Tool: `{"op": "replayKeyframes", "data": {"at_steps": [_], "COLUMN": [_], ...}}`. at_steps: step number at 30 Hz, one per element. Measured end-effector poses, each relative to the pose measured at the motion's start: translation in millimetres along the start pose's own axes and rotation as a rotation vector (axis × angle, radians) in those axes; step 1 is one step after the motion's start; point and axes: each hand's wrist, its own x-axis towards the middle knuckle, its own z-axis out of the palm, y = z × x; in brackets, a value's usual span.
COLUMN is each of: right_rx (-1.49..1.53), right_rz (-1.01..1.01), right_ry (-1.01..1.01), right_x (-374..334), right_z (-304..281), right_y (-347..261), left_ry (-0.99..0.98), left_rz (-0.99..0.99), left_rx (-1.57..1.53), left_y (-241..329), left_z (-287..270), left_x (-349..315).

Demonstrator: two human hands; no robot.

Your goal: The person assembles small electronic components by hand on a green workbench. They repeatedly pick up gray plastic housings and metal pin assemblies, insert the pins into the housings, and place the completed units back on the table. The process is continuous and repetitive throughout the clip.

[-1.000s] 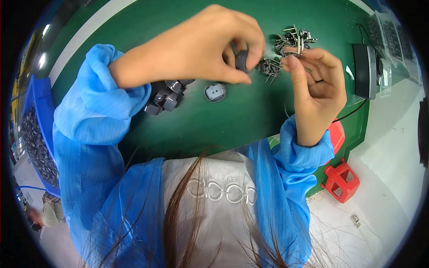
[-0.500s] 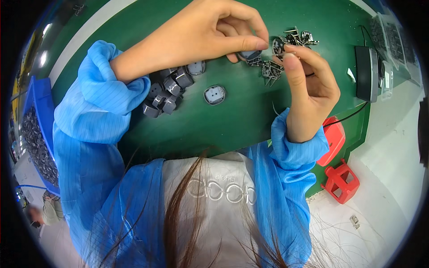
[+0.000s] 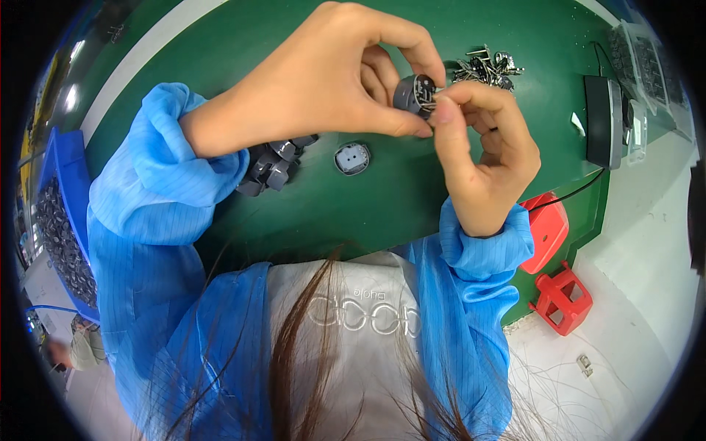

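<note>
My left hand (image 3: 360,77) holds a dark grey plastic housing (image 3: 404,95) between thumb and fingers, its open side turned to the right. At that opening sits a small round black circuit board (image 3: 424,90) with thin metal pins. My right hand (image 3: 489,140) pinches the board's pins with thumb and forefinger, and the board touches the housing. How far inside it sits, I cannot tell. Below them, a single housing with a light grey inside (image 3: 352,159) lies on the green table. Several dark grey housings (image 3: 271,169) are heaped beside my left sleeve.
A pile of boards with metal pins (image 3: 487,69) lies beyond my right hand. On the right are a black box-shaped device (image 3: 603,121) with a cable and a clear plastic bin (image 3: 647,81). A blue bin (image 3: 66,169) of dark parts stands left. Red stools (image 3: 562,298) stand at the lower right.
My right hand has moved left with the circuit board, bringing it against the housing. My left hand has tilted the housing so that its opening faces the board.
</note>
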Motion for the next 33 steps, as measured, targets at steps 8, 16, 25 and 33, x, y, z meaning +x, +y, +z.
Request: {"op": "replayKeyframes", "data": {"at_steps": [8, 16, 25, 33], "right_rx": [-0.087, 0.103, -0.071, -0.184], "right_rz": [-0.042, 0.105, -0.038, -0.115], "right_ry": [0.045, 0.051, 0.154, -0.087], "right_x": [-4, -2, 3, 7], "right_z": [7, 0, 0, -14], "right_y": [-9, -10, -4, -6], "left_ry": [0.079, 0.188, 0.089, 0.057], "left_rz": [0.286, 0.318, 0.031, -0.016], "left_rx": [0.194, 0.068, -0.178, -0.203], "left_y": [-5, -6, -7, -8], "left_z": [2, 4, 5, 4], "left_x": [-4, -2, -4, -1]}}
